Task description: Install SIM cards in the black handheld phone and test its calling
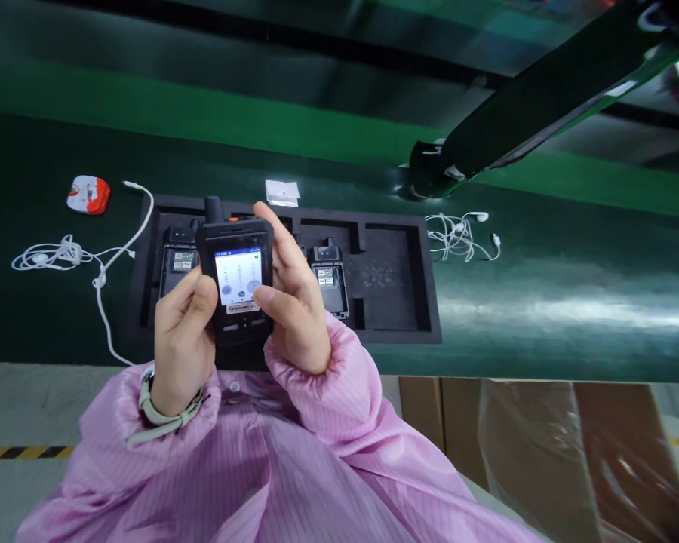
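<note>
Nothing can be read: characters on the screen [238, 270] and barcode label [242, 308] of the handset [237, 283] are too small

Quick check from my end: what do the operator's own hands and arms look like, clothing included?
Both the left hand and right hand are gloveless. The pink left sleeve and matching right sleeve have fine stripes and gathered cuffs. A pale green wrist strap circles the left wrist.

This looks like a factory workshop, with its green workbench [543, 343], foam tray [399, 283] and striped floor tape [26, 452].
</note>
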`<state>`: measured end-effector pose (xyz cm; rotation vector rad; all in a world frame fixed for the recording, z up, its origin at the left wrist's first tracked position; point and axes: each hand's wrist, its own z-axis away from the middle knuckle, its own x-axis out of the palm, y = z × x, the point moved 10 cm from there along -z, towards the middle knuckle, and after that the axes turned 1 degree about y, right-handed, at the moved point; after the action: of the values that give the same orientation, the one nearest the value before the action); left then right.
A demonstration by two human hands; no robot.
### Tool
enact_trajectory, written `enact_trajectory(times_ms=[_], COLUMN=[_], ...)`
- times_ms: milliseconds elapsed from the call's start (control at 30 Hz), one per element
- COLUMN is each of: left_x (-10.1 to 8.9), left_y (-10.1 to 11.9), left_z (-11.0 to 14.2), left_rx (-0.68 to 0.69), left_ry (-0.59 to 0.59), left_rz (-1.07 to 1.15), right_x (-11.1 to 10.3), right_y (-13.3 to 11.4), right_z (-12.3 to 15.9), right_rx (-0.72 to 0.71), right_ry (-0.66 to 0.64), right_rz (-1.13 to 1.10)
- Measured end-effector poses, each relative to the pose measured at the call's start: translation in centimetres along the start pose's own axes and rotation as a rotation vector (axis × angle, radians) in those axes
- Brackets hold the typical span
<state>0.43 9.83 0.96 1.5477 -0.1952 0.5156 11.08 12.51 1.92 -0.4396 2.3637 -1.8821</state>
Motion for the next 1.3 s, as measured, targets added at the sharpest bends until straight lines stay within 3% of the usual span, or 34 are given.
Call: enact_trajectory(times_ms=[433, 600, 667, 733, 1000, 1300], left_x=[-0.2, -0.9, -1.2, -1.3, -1.5, -1.4], left_y=[-0.4, -0.6, -0.6, -0.5, -0.3, 0.0], left_z=[-0.2, -0.4, -0.4, -0.5, -0.5, -0.3], left_rx=[-0.02, -0.033, -0.04, -0.039, -0.029, -0.021], left_ry=[-0.001, 0.034, 0.049, 0.06, 0.081, 0.072], left_rz=[-0.002, -0.026, -0.042, -0.057, -0.089, -0.078], right_x=[-0.9, -5.5, -7.6, -8.4, -5.0, -2.5], right_y=[0.2, 0.1, 0.8, 1.8, 2.5, 3.8], right_z=[0.2, 0.1, 0.4, 0.5, 0.9, 0.7], right_rx=[0.019, -0.061, -0.04, 0.013, 0.003, 0.109], right_ry=[0.032, 0.258, 0.344, 0.337, 0.115, -0.02], right_rz=[0.125, 0.259, 0.454, 0.672, 1.133, 1.272])
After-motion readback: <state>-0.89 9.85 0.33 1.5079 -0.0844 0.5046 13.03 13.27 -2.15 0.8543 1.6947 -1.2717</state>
